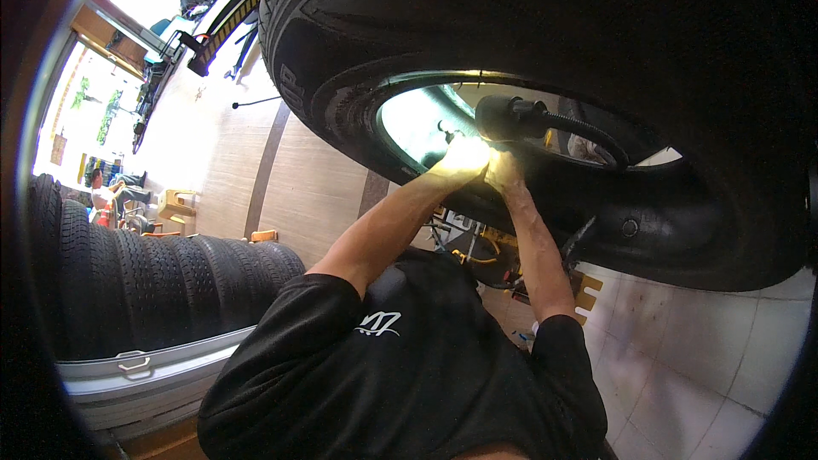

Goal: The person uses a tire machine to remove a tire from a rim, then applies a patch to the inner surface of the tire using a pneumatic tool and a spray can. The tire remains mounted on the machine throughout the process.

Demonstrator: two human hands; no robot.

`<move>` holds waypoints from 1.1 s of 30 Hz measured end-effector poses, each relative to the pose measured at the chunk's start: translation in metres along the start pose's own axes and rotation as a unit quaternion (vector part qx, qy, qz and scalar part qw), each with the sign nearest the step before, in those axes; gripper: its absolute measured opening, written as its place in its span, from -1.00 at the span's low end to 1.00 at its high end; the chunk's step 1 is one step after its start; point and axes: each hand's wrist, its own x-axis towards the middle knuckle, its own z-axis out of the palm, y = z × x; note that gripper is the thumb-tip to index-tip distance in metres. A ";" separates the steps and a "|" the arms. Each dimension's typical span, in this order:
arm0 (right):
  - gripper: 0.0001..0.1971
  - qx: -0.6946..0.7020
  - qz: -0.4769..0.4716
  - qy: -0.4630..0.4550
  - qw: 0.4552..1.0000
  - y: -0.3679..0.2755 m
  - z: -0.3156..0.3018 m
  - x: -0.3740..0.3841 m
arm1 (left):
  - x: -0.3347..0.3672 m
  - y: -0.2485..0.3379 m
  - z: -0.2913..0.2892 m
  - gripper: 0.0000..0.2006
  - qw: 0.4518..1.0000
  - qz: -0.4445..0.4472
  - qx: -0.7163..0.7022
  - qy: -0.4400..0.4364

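Observation:
A large black tire [341, 60] fills the upper right, raised in front of me, and both my arms reach into its opening. My left hand [464, 159] is closed, washed out by bright light. Pressed close beside it, my right hand [504, 169] is closed too. What they grip is too glaring to make out. Just beyond my left hand a small dark knob-like piece [449, 131] sticks up. A black lamp head [503, 117] on a flexible gooseneck [588, 130] hangs right above the hands. On the tire's inner wall is a round mark [630, 227].
A row of tires [162, 281] stands at the left behind a pale rail [170, 358]. Below the big tire are tools and a yellow-handled item [490, 247]. A yellow notched piece [586, 296] is by my right arm. A person [106, 192] sits far left, near a stool [175, 204].

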 end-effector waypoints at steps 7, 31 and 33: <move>-0.81 -0.026 -0.096 0.033 0.995 -0.002 -0.006 -0.011 | -0.003 0.002 -0.014 -0.85 0.998 0.016 0.005 -0.054; -0.76 -0.010 -0.072 -0.093 0.993 0.008 -0.003 -0.005 | 0.007 0.014 -0.037 -0.82 0.982 -0.049 -0.056 -0.173; -0.74 -0.079 -0.067 -0.126 0.987 0.003 -0.006 -0.003 | 0.001 0.008 -0.019 -0.82 0.993 -0.036 -0.058 -0.101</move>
